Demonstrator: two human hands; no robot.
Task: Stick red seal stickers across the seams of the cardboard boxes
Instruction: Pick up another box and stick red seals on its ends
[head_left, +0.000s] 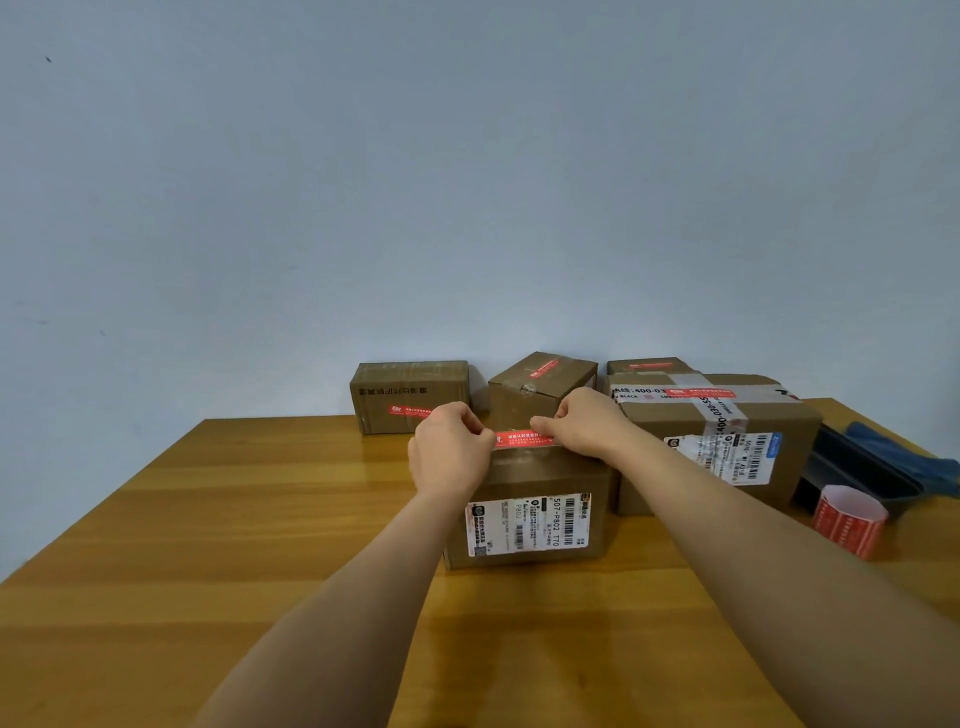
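Cardboard boxes sit on a wooden surface (208, 519), and the nearest box (530, 514), with a white shipping label on its front, is the landmark. To its far left stands a small box (410, 395) already carrying a red seal. Over the near box's top, the left hand (449, 454) and right hand (584, 421) each pinch one end of a red seal sticker (522, 439), stretched between them along the far top edge; whether it touches the cardboard yet is unclear. Behind stands a tilted box (540, 387), sealed. To the right, a large taped box (722, 441) also shows a seal. Farther right stands the sticker roll (849, 519). Most boxes look done.
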